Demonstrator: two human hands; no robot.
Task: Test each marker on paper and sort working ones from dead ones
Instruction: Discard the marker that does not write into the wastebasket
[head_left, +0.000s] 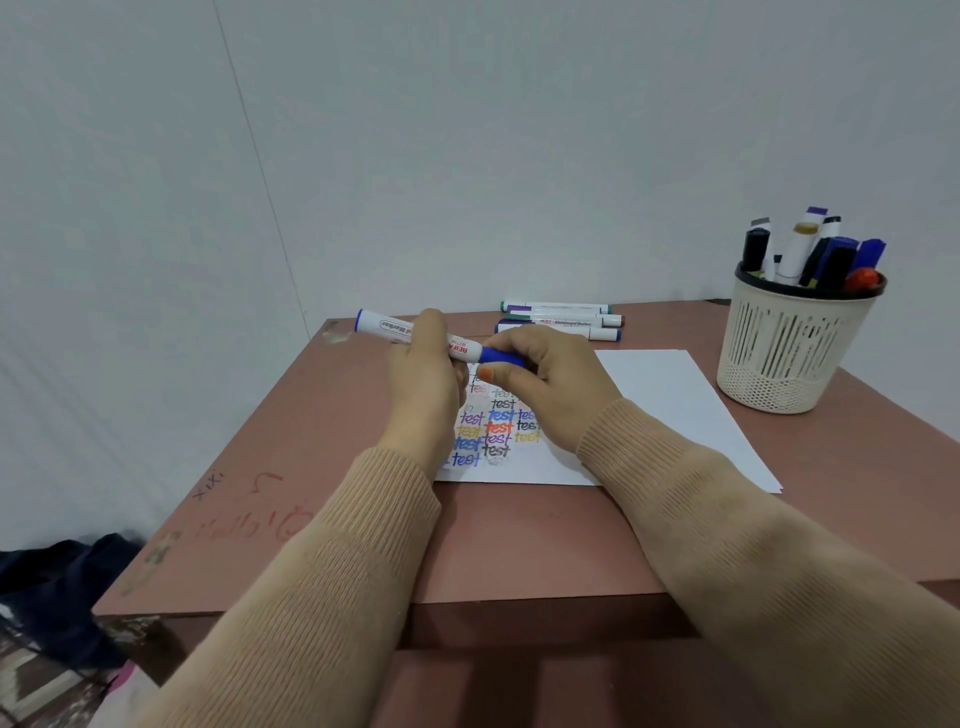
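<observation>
You hold the white-barrelled, blue-capped whiteboard marker (385, 326) level above the white paper sheet (670, 400), its long axis running left to right. Your left hand (423, 366) wraps the barrel's middle. Your right hand (553, 387) pinches the blue cap (497, 356) at the right end, so the cap should probably travel straight along that axis.

the blue whiteboard marker (382, 325) reads "beifa" in red, upside down, between the left hand (423, 374) and the right hand (550, 384); beyond the left hand's grip an oval holds "marker". under the grip, the paper (670, 400) bears "test" many times in blue, red, black, yellow.
</observation>
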